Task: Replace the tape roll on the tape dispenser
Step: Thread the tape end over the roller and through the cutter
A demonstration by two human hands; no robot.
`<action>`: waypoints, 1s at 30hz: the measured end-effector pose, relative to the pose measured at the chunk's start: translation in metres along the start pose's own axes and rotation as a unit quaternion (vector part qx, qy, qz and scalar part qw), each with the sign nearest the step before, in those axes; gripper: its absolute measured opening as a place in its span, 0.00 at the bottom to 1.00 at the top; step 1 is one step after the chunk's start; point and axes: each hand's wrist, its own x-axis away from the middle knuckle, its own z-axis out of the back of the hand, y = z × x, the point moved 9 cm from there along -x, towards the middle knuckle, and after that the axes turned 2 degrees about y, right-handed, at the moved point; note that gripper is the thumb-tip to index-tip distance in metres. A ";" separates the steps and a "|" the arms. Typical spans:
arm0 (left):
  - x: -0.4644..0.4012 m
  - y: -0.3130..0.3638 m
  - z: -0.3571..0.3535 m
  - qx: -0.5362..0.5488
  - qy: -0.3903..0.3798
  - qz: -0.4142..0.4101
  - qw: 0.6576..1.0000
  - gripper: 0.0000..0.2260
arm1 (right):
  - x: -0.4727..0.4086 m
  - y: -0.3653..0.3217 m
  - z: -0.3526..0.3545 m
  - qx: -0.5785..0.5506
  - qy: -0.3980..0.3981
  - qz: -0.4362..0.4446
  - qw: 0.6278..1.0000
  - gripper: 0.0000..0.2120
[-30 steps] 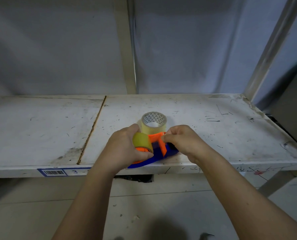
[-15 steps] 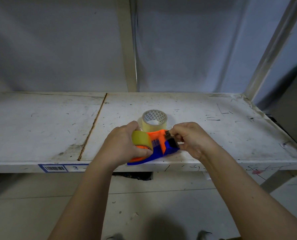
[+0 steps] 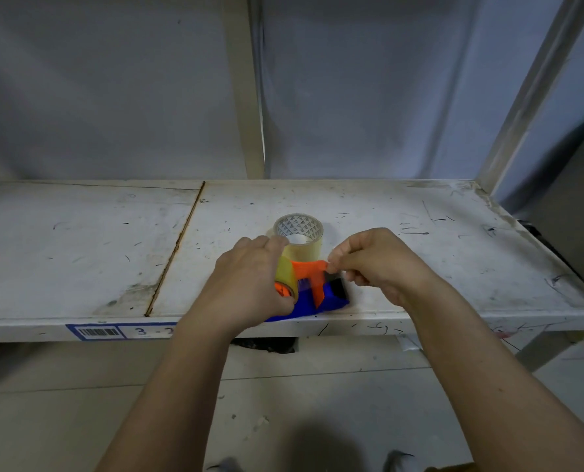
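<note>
Gripping the tape dispenser, the left hand is wrapped around the yellowish roll mounted on its orange hub, pinning the blue body to the front edge of the shelf. The right hand is closed in a pinch at the orange guide near the black cutter end; it seems to hold the loose end of tape, though the strip is too thin to make out. A second roll stands on end just behind the dispenser. Threading looks to be the step under way. The free end could fold back and stick to itself or the guide, and the dispenser sits close enough to the edge to slide off if tugged.
</note>
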 end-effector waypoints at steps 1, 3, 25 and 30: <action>-0.001 0.004 -0.001 -0.012 -0.005 -0.005 1.000 0.34 | 0.000 0.001 -0.001 -0.034 -0.005 -0.008 0.999 0.04; -0.003 0.007 -0.004 -0.027 -0.011 0.001 1.000 0.31 | 0.000 0.002 -0.002 -0.083 -0.011 -0.022 0.996 0.03; -0.001 -0.011 -0.007 0.010 -0.014 0.049 0.999 0.29 | -0.001 0.014 0.015 0.030 0.029 -0.046 0.998 0.08; -0.001 -0.015 -0.009 0.034 -0.027 0.050 0.998 0.29 | -0.008 0.024 0.015 0.053 0.024 -0.072 0.996 0.12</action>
